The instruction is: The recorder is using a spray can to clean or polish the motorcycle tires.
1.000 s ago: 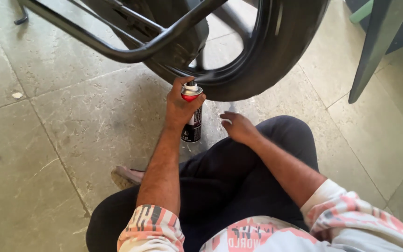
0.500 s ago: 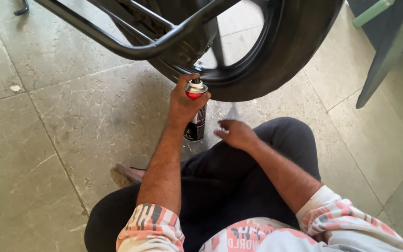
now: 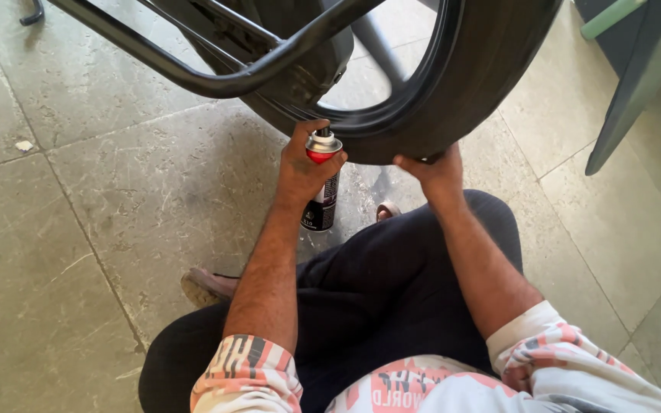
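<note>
- Head view: a spray can (image 3: 321, 187) is gripped by the left hand (image 3: 304, 164), fingers wrapped round its body.
- The can's long axis is held near upright, its silver top and nozzle pointing up at the tyre (image 3: 468, 99), its base toward the floor (image 3: 78, 252).
- The can is seen just under the lowest arc of the tyre, above the floor and in front of the person's knees.
- The can is black with a red band below the top.
- The right hand (image 3: 431, 170) is pressed against the underside of the tyre, fingers curled onto the rubber; nothing else is held in it.
- The hands are kept apart, the can between them.
- A black rim (image 3: 415, 107) is seen inside the tyre, and a black tubular frame (image 3: 216, 76) is crossed in front of it.
- The floor is made of large grey stone tiles, scuffed and stained, with thin joints.
- A dark slanted leg (image 3: 629, 99) of some furniture is seen at the upper right.
- Dark trousers (image 3: 392, 298) and striped pink sleeves (image 3: 246, 375) are worn by the seated person.
</note>
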